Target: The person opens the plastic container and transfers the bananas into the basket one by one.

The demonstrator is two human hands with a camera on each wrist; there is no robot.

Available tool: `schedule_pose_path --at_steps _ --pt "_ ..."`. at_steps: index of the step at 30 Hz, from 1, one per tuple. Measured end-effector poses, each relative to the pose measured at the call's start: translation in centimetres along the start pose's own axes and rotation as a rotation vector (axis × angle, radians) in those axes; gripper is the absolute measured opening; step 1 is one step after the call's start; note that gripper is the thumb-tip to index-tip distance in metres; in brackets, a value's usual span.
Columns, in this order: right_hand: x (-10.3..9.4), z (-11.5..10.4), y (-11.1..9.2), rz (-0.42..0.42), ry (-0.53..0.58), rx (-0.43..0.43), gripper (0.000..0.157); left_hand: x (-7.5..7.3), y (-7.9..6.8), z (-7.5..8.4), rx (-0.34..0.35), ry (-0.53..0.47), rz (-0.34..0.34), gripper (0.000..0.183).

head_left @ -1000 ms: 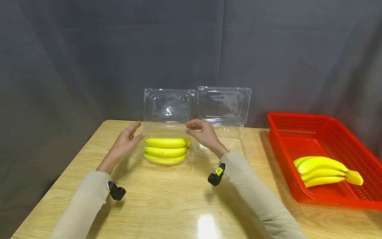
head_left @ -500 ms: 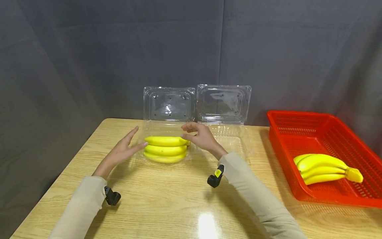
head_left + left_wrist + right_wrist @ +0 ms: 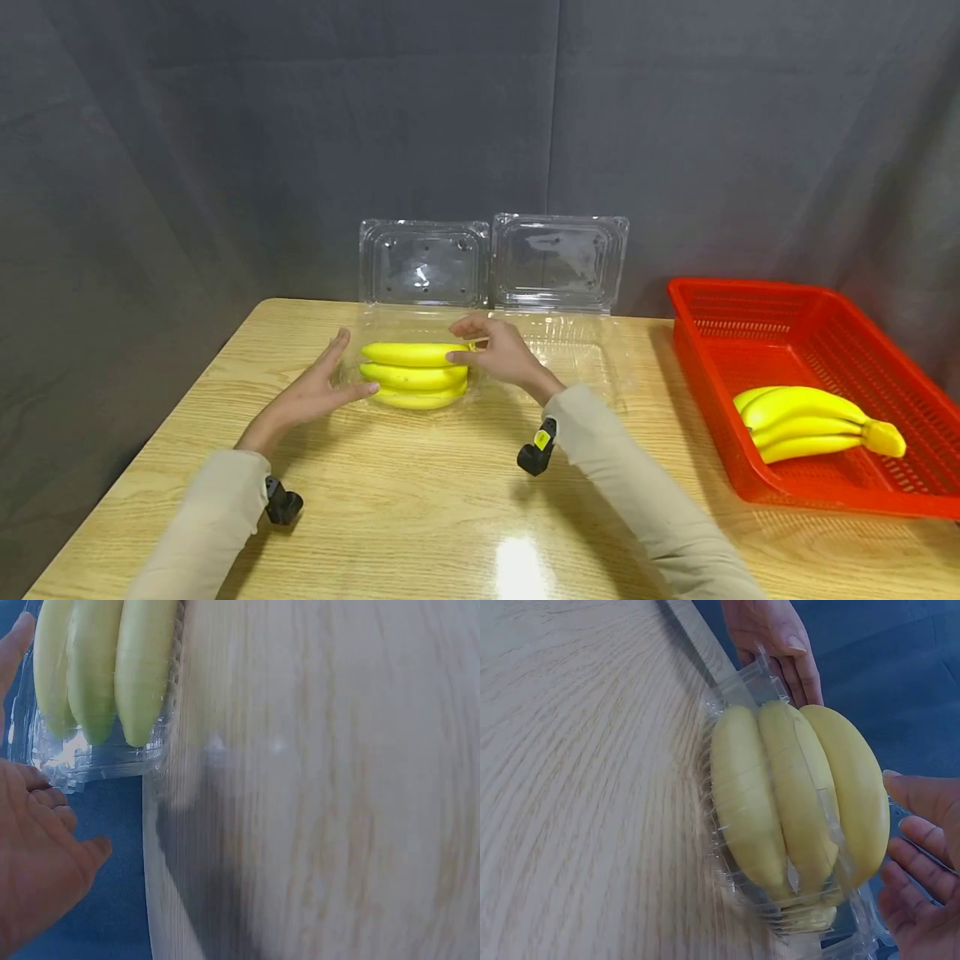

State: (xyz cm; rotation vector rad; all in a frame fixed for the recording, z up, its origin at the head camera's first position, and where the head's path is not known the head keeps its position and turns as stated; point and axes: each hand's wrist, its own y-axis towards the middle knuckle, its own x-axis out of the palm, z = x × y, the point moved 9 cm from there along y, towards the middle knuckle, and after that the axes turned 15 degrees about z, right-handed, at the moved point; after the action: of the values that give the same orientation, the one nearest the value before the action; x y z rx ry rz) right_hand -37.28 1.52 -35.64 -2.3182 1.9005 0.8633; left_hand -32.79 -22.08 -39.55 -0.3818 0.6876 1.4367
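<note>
A bunch of yellow bananas (image 3: 414,377) lies crosswise in the base of a clear plastic clamshell box, whose lid (image 3: 425,265) stands up behind it. My left hand (image 3: 303,398) is at the box's left end, thumb spread from straight fingers. At the stem end is my right hand (image 3: 501,352), its fingers loosely bent and its thumb tip by the top banana; the right wrist view shows the thumb (image 3: 915,795) beside the outer banana, and whether it touches I cannot tell. That hand partly hides the stem in the head view.
A second clear clamshell box (image 3: 577,354) stands to the right, lid raised (image 3: 561,260). Farther right, a red plastic basket (image 3: 712,417) holds another bunch of bananas (image 3: 806,421). A grey cloth (image 3: 300,150) hangs behind the wooden table (image 3: 405,508).
My left hand has come nearer to me and its thumb spread wider. My right hand has shifted slightly left and lower, over the stem end. The bananas and boxes stay put.
</note>
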Motion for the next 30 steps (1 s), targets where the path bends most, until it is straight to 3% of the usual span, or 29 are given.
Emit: schedule_pose_path --at_steps 10,19,30 --pt "1.0 0.0 -0.2 -0.028 -0.049 -0.046 0.047 0.7 -0.5 0.2 -0.007 0.012 -0.024 0.107" --pt "1.2 -0.7 -0.1 0.013 -0.157 -0.143 0.040 1.0 -0.4 -0.2 -0.025 0.023 -0.020 0.110" --pt "1.6 -1.2 -0.2 -0.014 -0.211 -0.127 0.042 0.9 -0.5 -0.3 -0.061 0.017 -0.011 0.112"
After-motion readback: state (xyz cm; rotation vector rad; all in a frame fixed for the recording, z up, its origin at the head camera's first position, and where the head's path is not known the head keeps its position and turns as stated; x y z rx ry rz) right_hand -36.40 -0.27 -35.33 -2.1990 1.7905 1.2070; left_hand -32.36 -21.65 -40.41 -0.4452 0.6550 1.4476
